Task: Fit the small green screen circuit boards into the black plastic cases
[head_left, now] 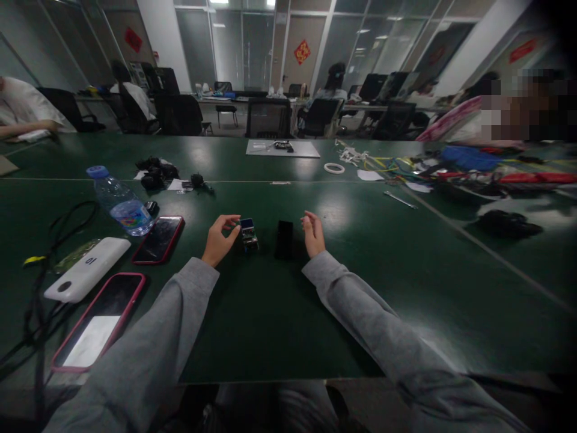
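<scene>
A small electronic module with a little screen and exposed circuit parts (249,234) lies on the green table. My left hand (220,239) is at its left side, thumb and forefinger apart at its edge; whether they touch it I cannot tell. To the right of the module is a flat black rectangular object (284,239), dark-faced like a small case or phone. My right hand (314,233) is beside that object, raised a little, its fingers loosely curled and apart, holding nothing.
On the left are a water bottle (124,207), a red-edged phone (158,240), a white power bank (88,269), a pink-cased phone (100,322) and black cables (38,300). Tape (334,168), tangled wires (396,165) and a thin metal tool (400,199) lie to the right. People sit beyond.
</scene>
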`<state>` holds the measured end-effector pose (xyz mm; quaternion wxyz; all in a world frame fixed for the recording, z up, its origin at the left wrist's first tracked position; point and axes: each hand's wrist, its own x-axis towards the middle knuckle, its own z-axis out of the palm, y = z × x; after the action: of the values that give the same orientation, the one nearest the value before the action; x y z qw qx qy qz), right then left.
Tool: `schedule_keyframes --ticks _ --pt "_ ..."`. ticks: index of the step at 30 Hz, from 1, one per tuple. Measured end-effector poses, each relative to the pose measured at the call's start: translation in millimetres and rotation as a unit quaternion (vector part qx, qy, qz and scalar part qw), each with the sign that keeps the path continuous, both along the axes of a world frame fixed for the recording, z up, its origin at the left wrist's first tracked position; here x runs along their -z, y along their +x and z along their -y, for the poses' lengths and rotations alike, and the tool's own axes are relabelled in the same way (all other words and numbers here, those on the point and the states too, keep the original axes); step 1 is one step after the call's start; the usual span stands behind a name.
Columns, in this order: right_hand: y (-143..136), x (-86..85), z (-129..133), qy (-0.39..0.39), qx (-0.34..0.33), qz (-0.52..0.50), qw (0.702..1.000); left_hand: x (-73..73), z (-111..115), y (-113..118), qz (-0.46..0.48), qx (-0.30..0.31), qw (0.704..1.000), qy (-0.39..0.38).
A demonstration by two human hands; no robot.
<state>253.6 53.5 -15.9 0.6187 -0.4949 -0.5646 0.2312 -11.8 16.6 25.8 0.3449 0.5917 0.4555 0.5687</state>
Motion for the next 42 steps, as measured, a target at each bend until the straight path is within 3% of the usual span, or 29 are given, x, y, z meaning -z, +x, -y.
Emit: schedule_keyframes --ticks 3,5,7,11,21,28,35,42 --pt "-19.8 -26.6 8.8 0.088 0.026 0.039 0.995 -10.5 13.4 25.9 0.011 0.006 1.0 0.016" --pt "-38.9 -44.4 14.9 0.129 0.022 0.059 0.99 -15.0 21.4 50.6 0.039 0.085 0.995 -0.021" --pt "-57.4 -58.3 20.0 0.154 0.012 0.082 0.985 -17.2 27.2 75.1 0.095 0.176 0.976 -0.081" --pt "-74.7 -71.4 26.2 0.189 0.016 0.122 0.974 -19.9 33.4 100.3 0.267 0.209 0.927 -0.159" --pt "-75.9 -68.9 45.0 0.216 0.018 0.207 0.954 -19.4 42.1 93.9 0.302 0.279 0.887 -0.212" --pt "-70.2 -75.1 49.6 0.247 0.019 0.23 0.941 -25.5 41.8 87.2 0.244 0.244 0.926 -0.153" --pt "-67.8 -73.6 50.8 0.23 0.003 0.281 0.932 -22.3 44.4 89.4 0.267 0.269 0.909 -0.172" --pt "-67.9 -69.3 48.6 0.228 -0.018 0.274 0.934 -19.4 39.5 87.9 0.275 0.239 0.918 -0.159"
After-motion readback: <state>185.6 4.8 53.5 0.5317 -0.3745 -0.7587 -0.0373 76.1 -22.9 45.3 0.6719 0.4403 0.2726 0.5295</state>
